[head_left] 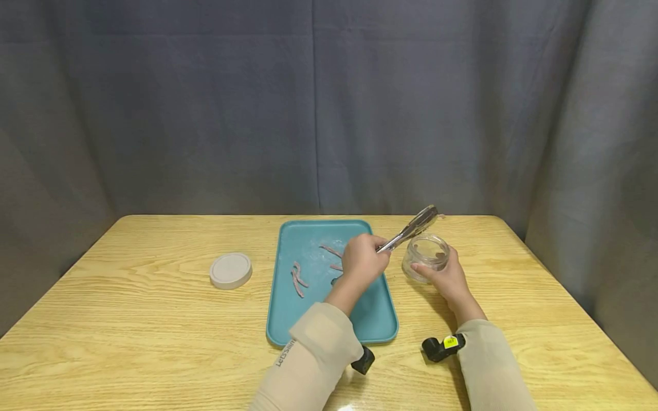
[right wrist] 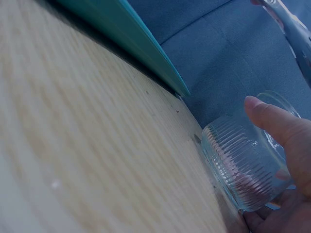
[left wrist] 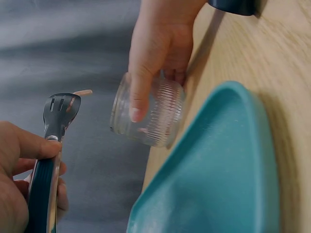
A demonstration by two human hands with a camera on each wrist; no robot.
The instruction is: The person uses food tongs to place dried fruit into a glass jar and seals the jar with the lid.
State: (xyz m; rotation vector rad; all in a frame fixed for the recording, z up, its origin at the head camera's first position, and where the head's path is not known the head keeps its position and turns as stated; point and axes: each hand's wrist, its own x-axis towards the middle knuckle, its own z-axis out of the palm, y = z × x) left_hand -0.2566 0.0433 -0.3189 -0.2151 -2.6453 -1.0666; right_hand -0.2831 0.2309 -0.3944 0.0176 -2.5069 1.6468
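My left hand (head_left: 364, 258) grips a pair of metal tongs (head_left: 411, 229) with a dark handle, seen closer in the left wrist view. The tongs' head is above and behind the jar, and a thin pinkish strip (left wrist: 83, 92) sticks out of it. My right hand (head_left: 450, 282) holds a clear ribbed glass jar (head_left: 417, 254) round its side, on the table to the right of the tray. Something pinkish (right wrist: 238, 174) shows through the jar's wall. Several pinkish strips (head_left: 296, 279) lie on the blue-green tray (head_left: 288, 325), some partly hidden by my left hand.
A round whitish lid (head_left: 231, 269) lies on the wooden table (head_left: 154, 319) left of the tray. Whitish powder marks the tray's surface. A grey curtain (head_left: 216, 114) hangs behind the table's far edge. Black wrist cameras (head_left: 437, 349) sit at both sleeves.
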